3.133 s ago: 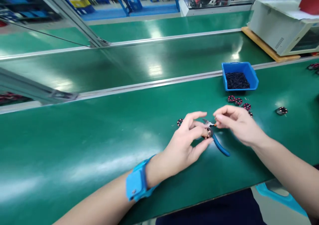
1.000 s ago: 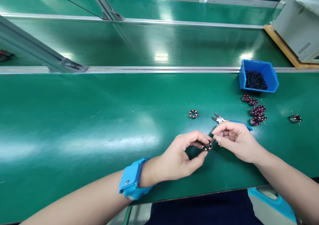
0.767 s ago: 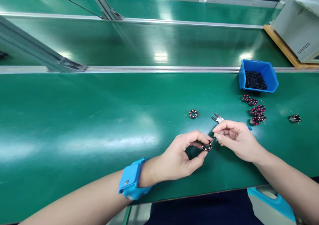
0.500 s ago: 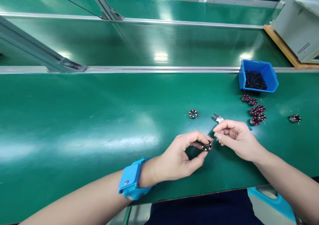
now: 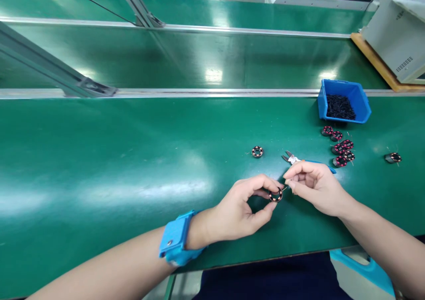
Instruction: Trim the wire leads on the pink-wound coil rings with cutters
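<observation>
My left hand (image 5: 242, 211), with a blue wrist strap (image 5: 175, 244) on its arm, pinches a small black ring-shaped coil part (image 5: 275, 196) with copper windings between thumb and fingers. My right hand (image 5: 315, 187) is closed in a pinch right beside that part, on a thin wire end (image 5: 284, 187) sticking out of it. Blue-handled cutters (image 5: 294, 159) lie on the green table just beyond my right hand.
One more coil part (image 5: 257, 151) lies alone left of the cutters. Several coil parts (image 5: 340, 147) sit in a cluster under a blue bin (image 5: 345, 101) of black pieces. Another part (image 5: 393, 158) lies far right. A metal rail (image 5: 199, 92) crosses behind.
Since 3.1 s ago the cutters have left my hands and lie on the table. Over the last second both hands stay almost still on the coil part.
</observation>
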A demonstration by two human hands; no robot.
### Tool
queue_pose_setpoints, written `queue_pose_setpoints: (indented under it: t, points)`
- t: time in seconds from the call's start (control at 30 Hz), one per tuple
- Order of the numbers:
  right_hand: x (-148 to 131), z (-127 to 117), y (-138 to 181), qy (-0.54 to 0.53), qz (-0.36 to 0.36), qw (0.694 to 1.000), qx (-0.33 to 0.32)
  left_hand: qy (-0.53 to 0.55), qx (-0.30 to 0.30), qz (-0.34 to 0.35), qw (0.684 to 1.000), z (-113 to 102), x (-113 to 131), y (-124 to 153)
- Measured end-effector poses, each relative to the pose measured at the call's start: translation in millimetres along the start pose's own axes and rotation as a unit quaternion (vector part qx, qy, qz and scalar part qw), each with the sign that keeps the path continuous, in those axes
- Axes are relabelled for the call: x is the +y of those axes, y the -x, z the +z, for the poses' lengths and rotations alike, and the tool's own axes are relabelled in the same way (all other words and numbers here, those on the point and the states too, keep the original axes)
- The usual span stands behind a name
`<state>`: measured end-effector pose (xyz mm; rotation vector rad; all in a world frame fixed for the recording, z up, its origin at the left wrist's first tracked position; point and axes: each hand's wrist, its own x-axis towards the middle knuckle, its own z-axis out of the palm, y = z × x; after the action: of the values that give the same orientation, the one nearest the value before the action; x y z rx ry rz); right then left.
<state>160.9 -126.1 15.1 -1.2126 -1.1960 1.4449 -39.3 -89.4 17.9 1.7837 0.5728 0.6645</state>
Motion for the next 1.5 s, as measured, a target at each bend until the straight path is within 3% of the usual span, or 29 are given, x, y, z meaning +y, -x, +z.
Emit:
queue_pose_setpoints:
  t: [1.1,1.5]
  points:
    - [-0.1,0.7,-5.4,-0.063,0.02,0.997,0.037,0.009,0.039,0.018,0.999,-2.2,0.3,-0.3]
    - [-1.5,-3.3,-3.6,-0.027,0.036,0.999,-0.009,-0.061,0.014,0.062,0.996,-1.8,1.4,0.3]
